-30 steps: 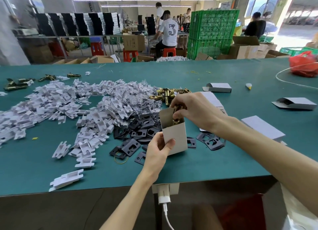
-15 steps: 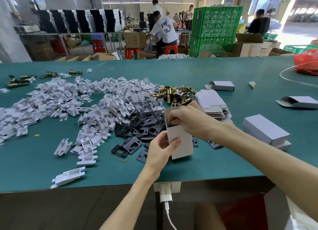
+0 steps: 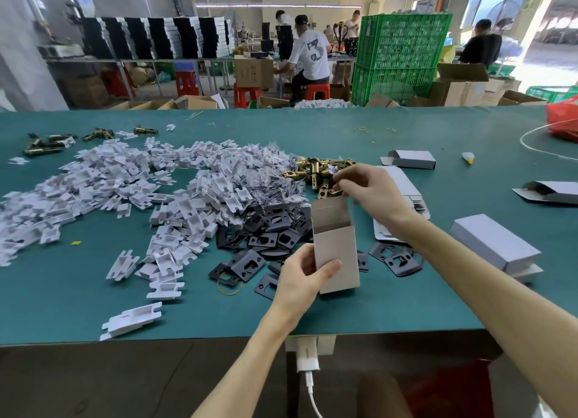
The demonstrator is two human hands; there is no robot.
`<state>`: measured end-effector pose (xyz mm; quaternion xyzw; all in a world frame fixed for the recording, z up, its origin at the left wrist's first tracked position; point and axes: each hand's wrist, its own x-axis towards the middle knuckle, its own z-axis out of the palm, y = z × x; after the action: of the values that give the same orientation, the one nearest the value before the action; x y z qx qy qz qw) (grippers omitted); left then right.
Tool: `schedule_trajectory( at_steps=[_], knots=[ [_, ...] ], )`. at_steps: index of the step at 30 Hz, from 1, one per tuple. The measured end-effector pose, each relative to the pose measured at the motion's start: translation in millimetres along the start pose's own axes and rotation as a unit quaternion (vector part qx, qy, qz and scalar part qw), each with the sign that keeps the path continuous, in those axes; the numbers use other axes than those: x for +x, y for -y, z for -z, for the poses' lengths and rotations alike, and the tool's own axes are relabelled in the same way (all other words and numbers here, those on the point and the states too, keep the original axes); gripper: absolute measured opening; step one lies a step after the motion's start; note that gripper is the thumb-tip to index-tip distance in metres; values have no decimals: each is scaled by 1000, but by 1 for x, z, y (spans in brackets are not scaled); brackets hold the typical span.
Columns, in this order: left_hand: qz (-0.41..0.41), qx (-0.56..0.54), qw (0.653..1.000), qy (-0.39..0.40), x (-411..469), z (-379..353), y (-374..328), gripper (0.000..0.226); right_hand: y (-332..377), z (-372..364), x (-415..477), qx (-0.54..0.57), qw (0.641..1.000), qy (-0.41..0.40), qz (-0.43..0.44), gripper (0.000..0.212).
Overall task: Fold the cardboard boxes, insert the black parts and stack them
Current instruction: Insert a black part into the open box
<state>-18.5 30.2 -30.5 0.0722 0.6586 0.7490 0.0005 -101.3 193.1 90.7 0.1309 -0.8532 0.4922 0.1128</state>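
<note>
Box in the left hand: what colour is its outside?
The box is pale greyish white, clearest in the head view.

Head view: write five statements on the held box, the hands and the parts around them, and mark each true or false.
1. The left hand grips the cardboard box upright. True.
2. The box's top is closed. False: its top flap stands open.
3. The black parts lie in a pile on the table, just left of the box. True.
4. The brass parts lie at the table's near edge. False: they lie beyond the box, beside the right hand.
5. A closed white box lies to the right of the held one. True.
</note>
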Motion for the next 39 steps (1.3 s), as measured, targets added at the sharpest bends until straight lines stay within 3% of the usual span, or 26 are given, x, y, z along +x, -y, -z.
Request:
schedule_trajectory(
  at_steps=[2,4,7,9,11,14,18,20,23,27,32,39],
  knots=[
    [-9,-5,1000,-21,0,1,0,30,-18,0,9,98,989,43,-99,15],
    [-14,-26,998,-54,1,3,0,28,-36,-7,13,103,984,91,-116,18],
    [-3,-74,994,-86,1,2,0,31,-54,-32,8,-88,986,142,14,36],
    [8,-89,991,-101,1,0,0,38,-64,-51,2,-155,970,165,86,32],
    [10,-88,990,-105,1,0,0,39,-71,-65,-3,-193,961,180,87,27],
    [9,-76,993,-93,1,0,0,41,-70,-74,-8,-195,967,159,45,30],
    [10,-66,994,-89,2,0,-1,38,-61,-70,-10,-168,971,150,79,20],
    [12,-64,994,-89,1,-1,-1,42,-60,-65,-11,-202,964,156,77,24],
    [11,-58,995,-86,1,-1,-1,45,-57,-57,-13,-235,960,127,80,9],
    [8,-51,995,-81,1,0,0,45,-55,-47,-13,-278,954,97,62,15],
    [7,-47,995,-84,2,-1,1,44,-57,-42,-16,-257,955,142,45,12],
    [13,-41,995,-91,2,0,1,52,-60,-40,-19,-232,962,144,23,6]
  ],
)
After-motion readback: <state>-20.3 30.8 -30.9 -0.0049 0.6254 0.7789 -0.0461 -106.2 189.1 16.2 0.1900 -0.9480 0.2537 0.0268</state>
